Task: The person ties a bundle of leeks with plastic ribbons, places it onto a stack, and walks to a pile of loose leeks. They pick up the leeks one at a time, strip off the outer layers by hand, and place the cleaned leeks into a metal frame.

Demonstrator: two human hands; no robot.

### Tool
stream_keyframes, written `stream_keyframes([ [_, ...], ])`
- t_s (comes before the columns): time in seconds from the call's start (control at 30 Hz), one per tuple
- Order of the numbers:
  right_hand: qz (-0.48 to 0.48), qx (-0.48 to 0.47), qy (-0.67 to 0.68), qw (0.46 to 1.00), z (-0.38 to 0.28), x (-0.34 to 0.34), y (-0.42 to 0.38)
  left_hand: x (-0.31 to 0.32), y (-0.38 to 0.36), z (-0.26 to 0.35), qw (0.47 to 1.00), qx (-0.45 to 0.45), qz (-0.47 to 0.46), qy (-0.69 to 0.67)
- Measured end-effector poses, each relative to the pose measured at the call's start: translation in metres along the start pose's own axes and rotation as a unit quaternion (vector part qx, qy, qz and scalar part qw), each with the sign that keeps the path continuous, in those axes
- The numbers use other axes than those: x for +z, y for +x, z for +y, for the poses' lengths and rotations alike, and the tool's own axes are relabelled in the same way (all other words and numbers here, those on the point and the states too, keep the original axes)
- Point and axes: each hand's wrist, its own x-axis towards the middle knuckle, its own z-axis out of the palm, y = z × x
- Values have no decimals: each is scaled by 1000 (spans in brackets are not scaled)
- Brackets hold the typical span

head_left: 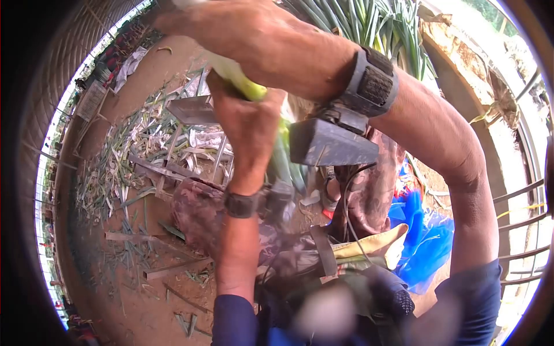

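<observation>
My left hand (249,118) is closed around a leek (249,88) in the upper middle of the head view. The pale green stalk shows above my fist, and green leaves (281,153) hang below it. Across the top, my right forearm passes over the stalk, and my right hand (187,22) reaches to the upper left edge. It is smeared by motion, with its fingers hidden; a small white thing (189,2) shows beside it. Both wrists wear dark straps, and a grey box (333,142) sits below the right strap.
Many leeks (369,26) are piled at the top, beside a low wall (461,86). Leaf trimmings (115,167) litter the dirt floor on the left, around wooden pieces (173,268). Blue plastic (424,242) lies by my right leg. Metal bars (522,230) stand at the right.
</observation>
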Motion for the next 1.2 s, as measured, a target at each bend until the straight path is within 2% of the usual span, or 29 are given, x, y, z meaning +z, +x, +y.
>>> stream_keyframes([
  [0.07, -29, -35, 33, 998, -7, 1, -3, -15, 12, 3, 994, 87, -41, -52],
  [0.1, -34, -43, 45, 997, -11, 1, 0, -29, 22, 11, 995, 84, -49, 7],
  [0.13, -32, -47, 54, 997, -12, 3, 0, -33, 34, 17, 992, 121, -1, 26],
  [0.17, -34, -49, 66, 996, -12, 0, 4, -39, 37, 34, 998, 3, 59, 20],
  [0.2, -35, -49, 79, 995, -10, -3, 6, -51, 48, 42, 992, 54, 94, 65],
  [0.27, -43, -48, 106, 992, -10, -12, 13, -76, 68, 76, 976, 166, 76, 122],
  [0.3, -46, -45, 121, 991, -7, -16, 19, -96, 75, 94, 970, 136, 91, 180],
  [0.33, -52, -41, 134, 989, 1, -15, 25, -122, 90, 103, 962, 196, 94, 162],
  [0.37, -57, -34, 147, 987, 9, -15, 33, -158, 103, 123, 856, 314, 69, 405],
  [0.43, -65, -11, 174, 983, 38, -15, 53, -199, 121, 150, 934, 277, 121, 190],
  [0.5, -72, 31, 201, 976, 72, -10, 72, -237, 122, 190, 914, 252, 146, 282],
  [0.57, -104, -24, 169, 980, 159, -4, 104, -279, 131, 223, 888, 225, 171, 362],
  [0.63, -97, 56, 126, 986, 194, 7, 98, -329, 132, 248, 839, 175, 186, 480],
  [0.67, -74, 139, 138, 978, 210, 16, 93, -342, 129, 252, 833, 172, 193, 490],
  [0.7, -105, 158, 191, 963, 254, 16, 92, -356, 125, 252, 714, 173, 159, 659],
  [0.73, -98, 234, 197, 947, 269, 24, 84, -368, 120, 249, 566, 164, 116, 799],
  [0.77, -75, 265, 231, 933, 293, 34, 70, -356, 107, 230, 536, 140, 142, 821],
  [0.8, -64, 344, 127, 928, 326, 47, 67, -367, 97, 211, 487, 134, 123, 854],
  [0.83, -148, 170, -4, 974, 405, 46, 46, -381, 91, 196, 480, 29, 82, 873],
  [0.87, -19, 447, 118, 887, 354, 76, 38, -412, 78, 171, 481, 112, 10, 870],
  [0.9, -57, 409, 124, 902, 387, 84, 18, -430, 69, 147, 467, 24, -20, 884],
  [0.93, -67, 434, 212, 873, 433, 93, -3, -438, 56, 121, 462, 4, -50, 886],
  [0.97, -114, 390, 273, 872, 454, 102, -25, -450, 43, 97, 462, -37, -91, 881],
  [1.0, -131, 401, 303, 854, 498, 119, -46, -462, 28, 70, 476, -48, -120, 870],
  [1.03, -187, 340, 304, 870, 541, 136, -69, -471, 21, 42, 444, -177, -144, 867],
  [1.07, -89, 553, 336, 757, 518, 157, -61, -471, 13, 18, 432, -255, -169, 849],
  [1.13, -163, 447, 472, 742, 579, 189, -102, -475, 4, -37, 409, -340, -211, 820],
  [1.17, -149, 507, 304, 793, 552, 209, -95, -474, -4, -60, 439, -279, -233, 822],
  [1.2, -199, 463, 294, 812, 556, 215, -102, -476, -7, -88, 432, -322, -248, 805],
])
